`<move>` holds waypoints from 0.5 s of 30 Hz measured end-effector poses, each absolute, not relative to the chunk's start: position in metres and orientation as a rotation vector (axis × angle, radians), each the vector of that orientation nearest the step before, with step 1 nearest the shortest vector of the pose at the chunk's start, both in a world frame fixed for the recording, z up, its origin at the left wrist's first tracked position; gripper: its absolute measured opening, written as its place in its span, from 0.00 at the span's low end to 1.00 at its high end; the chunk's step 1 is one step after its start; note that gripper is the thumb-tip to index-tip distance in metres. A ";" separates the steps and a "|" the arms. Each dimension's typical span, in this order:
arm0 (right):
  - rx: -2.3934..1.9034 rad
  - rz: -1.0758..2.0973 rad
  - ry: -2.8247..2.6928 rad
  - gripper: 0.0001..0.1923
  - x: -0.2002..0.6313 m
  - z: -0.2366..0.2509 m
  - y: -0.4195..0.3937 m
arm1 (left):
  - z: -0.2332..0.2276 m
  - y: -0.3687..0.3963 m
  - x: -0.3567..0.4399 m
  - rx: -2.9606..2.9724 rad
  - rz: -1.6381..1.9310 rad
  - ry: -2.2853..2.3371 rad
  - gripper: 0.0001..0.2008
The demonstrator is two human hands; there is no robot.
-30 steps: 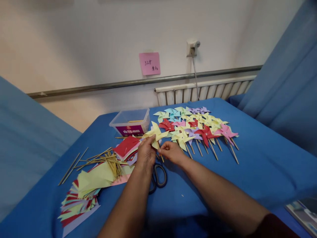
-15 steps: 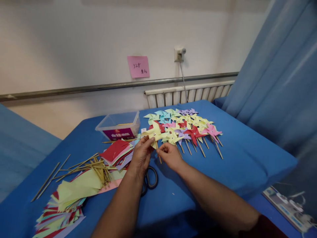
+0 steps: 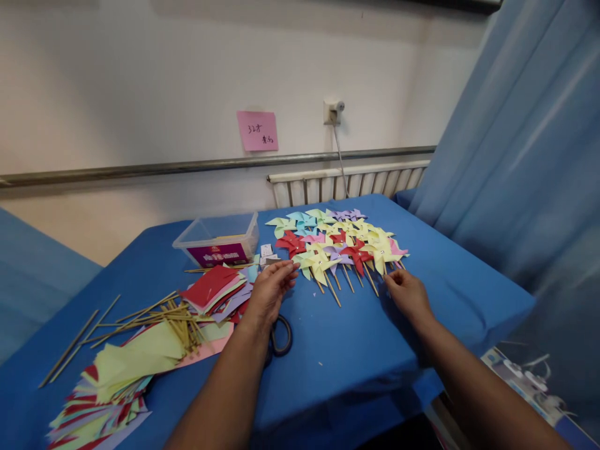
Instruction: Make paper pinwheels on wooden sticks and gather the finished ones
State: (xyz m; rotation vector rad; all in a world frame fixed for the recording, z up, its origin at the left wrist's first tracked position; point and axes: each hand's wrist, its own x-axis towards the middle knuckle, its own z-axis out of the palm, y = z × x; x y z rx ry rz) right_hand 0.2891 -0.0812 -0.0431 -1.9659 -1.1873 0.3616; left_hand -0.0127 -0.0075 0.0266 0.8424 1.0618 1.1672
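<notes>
Two hands over blue table [image 3: 328, 337]. R hand [image 3: 407, 291] at right end of pinwheel rows [image 3: 342, 240], fingertips pinched on stick of yellow pinwheel [image 3: 380, 251], which lies at that end of the pile. L hand [image 3: 270, 289] empty, fingers loosely apart, hovering just left of the rows. Scissors [image 3: 280, 336] under L wrist. Red paper stack [image 3: 213, 287] and loose sticks [image 3: 154, 312] further left; plastic box [image 3: 218, 239] beyond L fingertips.
</notes>
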 end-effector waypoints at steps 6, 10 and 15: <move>-2.147 0.232 -1.292 0.12 0.293 -0.039 -0.081 | 0.027 -0.008 -0.011 0.868 1.163 1.076 0.17; -2.178 0.192 -1.331 0.10 0.291 -0.041 -0.081 | 0.026 -0.007 -0.012 0.877 1.157 1.069 0.17; -2.170 0.122 -1.330 0.09 0.288 -0.043 -0.084 | 0.027 -0.008 -0.013 0.898 1.172 1.075 0.16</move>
